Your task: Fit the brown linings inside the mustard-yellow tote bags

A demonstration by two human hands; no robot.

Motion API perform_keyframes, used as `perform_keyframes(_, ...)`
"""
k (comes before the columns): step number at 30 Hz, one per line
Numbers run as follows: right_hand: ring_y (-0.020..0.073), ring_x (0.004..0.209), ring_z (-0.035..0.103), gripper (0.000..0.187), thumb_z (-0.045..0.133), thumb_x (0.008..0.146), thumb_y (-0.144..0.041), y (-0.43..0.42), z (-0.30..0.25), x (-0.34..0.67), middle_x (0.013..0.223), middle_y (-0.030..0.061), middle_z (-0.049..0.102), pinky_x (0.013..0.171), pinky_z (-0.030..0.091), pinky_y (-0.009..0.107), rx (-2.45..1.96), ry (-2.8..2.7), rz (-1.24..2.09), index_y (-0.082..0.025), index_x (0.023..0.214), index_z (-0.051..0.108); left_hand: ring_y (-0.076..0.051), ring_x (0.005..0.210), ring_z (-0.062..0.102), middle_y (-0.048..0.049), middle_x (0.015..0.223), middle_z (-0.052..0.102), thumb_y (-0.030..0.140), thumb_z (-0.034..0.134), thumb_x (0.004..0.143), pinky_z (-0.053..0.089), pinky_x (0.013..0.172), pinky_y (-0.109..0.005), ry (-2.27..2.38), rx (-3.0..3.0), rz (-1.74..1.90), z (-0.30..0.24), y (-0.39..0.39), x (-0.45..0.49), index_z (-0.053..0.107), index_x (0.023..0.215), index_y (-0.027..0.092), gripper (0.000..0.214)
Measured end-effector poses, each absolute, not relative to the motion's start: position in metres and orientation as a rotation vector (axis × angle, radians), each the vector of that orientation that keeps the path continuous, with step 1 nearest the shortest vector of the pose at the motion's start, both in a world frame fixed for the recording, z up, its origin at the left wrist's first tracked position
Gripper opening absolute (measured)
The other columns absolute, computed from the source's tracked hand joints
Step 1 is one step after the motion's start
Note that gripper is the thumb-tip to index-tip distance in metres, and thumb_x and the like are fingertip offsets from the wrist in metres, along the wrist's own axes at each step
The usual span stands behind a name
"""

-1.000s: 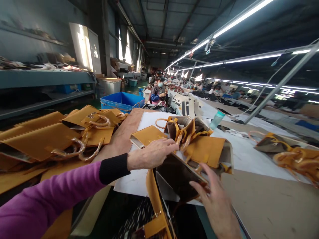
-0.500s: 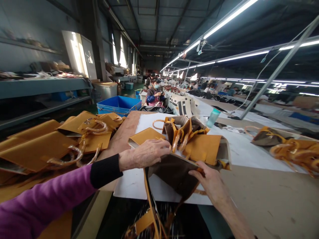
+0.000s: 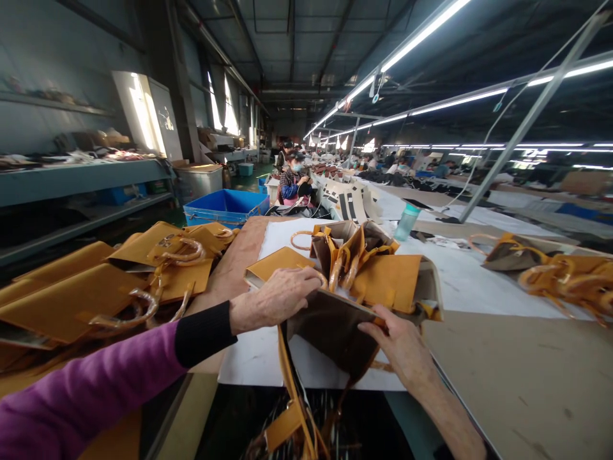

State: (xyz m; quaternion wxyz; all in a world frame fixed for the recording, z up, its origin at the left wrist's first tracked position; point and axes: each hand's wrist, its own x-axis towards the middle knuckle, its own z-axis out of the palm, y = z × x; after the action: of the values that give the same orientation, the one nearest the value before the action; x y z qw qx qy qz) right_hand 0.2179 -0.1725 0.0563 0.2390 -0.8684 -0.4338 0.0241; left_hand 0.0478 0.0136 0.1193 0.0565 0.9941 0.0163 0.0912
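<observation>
A mustard-yellow handbag with a dark brown lining (image 3: 330, 335) is held tilted at the table's front edge, its strap hanging down below. My left hand (image 3: 278, 297) is closed at the left end of the bag's upper edge, beside a plastic-wrapped handle; its fingertips are partly hidden. At the right end of the same edge, my right hand (image 3: 397, 338) pinches the rim between thumb and fingers. Right behind the held bag lie several yellow bag pieces (image 3: 387, 281) with wrapped handles, on white sheeting (image 3: 253, 358).
Yellow bags (image 3: 71, 291) are heaped on the left. More yellow bags (image 3: 565, 275) lie at the right. A teal bottle (image 3: 407, 222) stands behind the work. Beyond the table are a blue bin (image 3: 225, 207) and a seated person (image 3: 293, 185). A slanted metal pole (image 3: 531, 121) rises at the right.
Both hands keep nearly the same hold on the bag. My right hand has shifted slightly left with the rim. The whole view has moved a little.
</observation>
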Motion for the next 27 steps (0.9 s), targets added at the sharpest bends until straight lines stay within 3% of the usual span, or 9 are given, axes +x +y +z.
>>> perform_keyframes(5, 0.0174, 0.064, 0.054, 0.028, 0.052, 0.078, -0.05, -0.169, 0.05, 0.236, 0.063, -0.0019, 0.06, 0.057, 0.036, 0.024, -2.261, -1.274, 0.051, -0.023, 0.076, 0.057, -0.016, 0.089, 0.054, -0.0025, 0.101, 0.056, 0.009, 0.048, 0.079, 0.043, 0.075, -0.025, -0.001, 3.04, 0.319, 0.114, 0.018, 0.051, 0.056, 0.086, 0.017, 0.013)
perform_keyframes(12, 0.0171, 0.063, 0.056, 0.021, 0.051, 0.079, -0.044, -0.167, 0.052, 0.237, 0.061, -0.0026, 0.059, 0.056, 0.036, 0.024, -2.313, -1.308, -0.027, -0.024, 0.078, 0.058, -0.016, 0.097, 0.054, -0.0023, 0.117, 0.053, 0.013, 0.049, 0.082, 0.043, 0.08, -0.024, -0.096, 3.015, 0.271, 0.116, 0.014, 0.057, 0.058, 0.076, 0.016, 0.011)
perform_keyframes(18, 0.0172, 0.082, 0.06, 0.021, 0.054, 0.079, -0.033, -0.166, 0.053, 0.229, 0.097, 0.001, 0.065, 0.071, 0.041, 0.026, -2.18, -1.361, -0.141, -0.025, 0.097, 0.058, -0.017, 0.097, 0.056, -0.0041, 0.111, 0.056, 0.02, 0.048, 0.086, 0.044, 0.082, -0.025, -0.063, 2.95, 0.308, 0.114, 0.013, 0.063, 0.06, 0.079, 0.016, 0.015)
perform_keyframes(23, 0.0173, 0.071, 0.059, 0.022, 0.047, 0.082, -0.041, -0.165, 0.06, 0.226, 0.07, -0.0014, 0.064, 0.061, 0.039, 0.025, -2.198, -1.318, 0.008, -0.023, 0.08, 0.061, -0.013, 0.089, 0.058, -0.0045, 0.108, 0.057, 0.011, 0.04, 0.086, 0.043, 0.08, -0.023, -0.101, 2.869, 0.351, 0.109, 0.019, 0.059, 0.059, 0.077, 0.014, 0.021)
perform_keyframes(27, 0.0172, 0.071, 0.058, 0.024, 0.046, 0.085, -0.042, -0.163, 0.061, 0.224, 0.074, -0.001, 0.065, 0.059, 0.037, 0.025, -2.256, -1.303, -0.018, -0.023, 0.081, 0.06, -0.012, 0.083, 0.057, -0.0042, 0.099, 0.059, 0.011, 0.04, 0.085, 0.043, 0.077, -0.022, -0.098, 2.849, 0.42, 0.102, 0.024, 0.061, 0.06, 0.076, 0.014, 0.021)
